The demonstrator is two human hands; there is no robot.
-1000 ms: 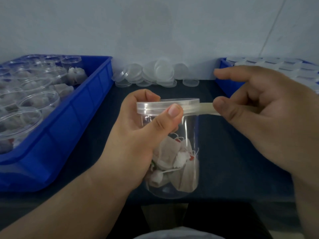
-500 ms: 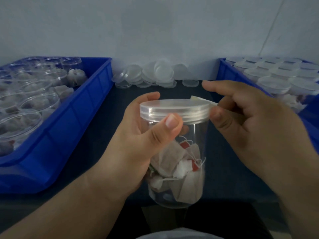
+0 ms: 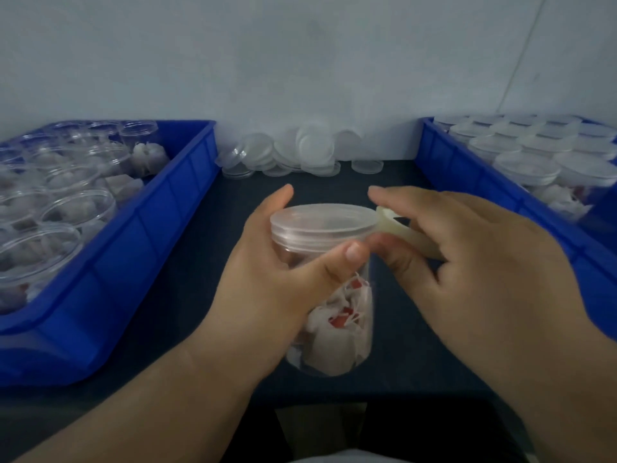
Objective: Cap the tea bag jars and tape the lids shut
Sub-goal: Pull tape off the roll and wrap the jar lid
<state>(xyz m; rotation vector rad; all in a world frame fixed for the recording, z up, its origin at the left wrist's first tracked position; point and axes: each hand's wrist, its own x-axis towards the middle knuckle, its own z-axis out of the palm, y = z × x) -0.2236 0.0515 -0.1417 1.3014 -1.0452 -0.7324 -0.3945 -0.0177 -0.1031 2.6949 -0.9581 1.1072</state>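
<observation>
Left hand (image 3: 267,282) grips the tea bag jar (image 3: 337,329) just under its lid (image 3: 322,222), thumb across the front; right hand (image 3: 467,269) pinches the tape strip (image 3: 400,232) at the jar's right side, now drawn in against the rim where a second ago it stretched taut, so sealing looks underway

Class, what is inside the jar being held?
White tea bags with red tags lie low in the jar. The left hand covers its upper left side, hiding whatever lies there.
</observation>
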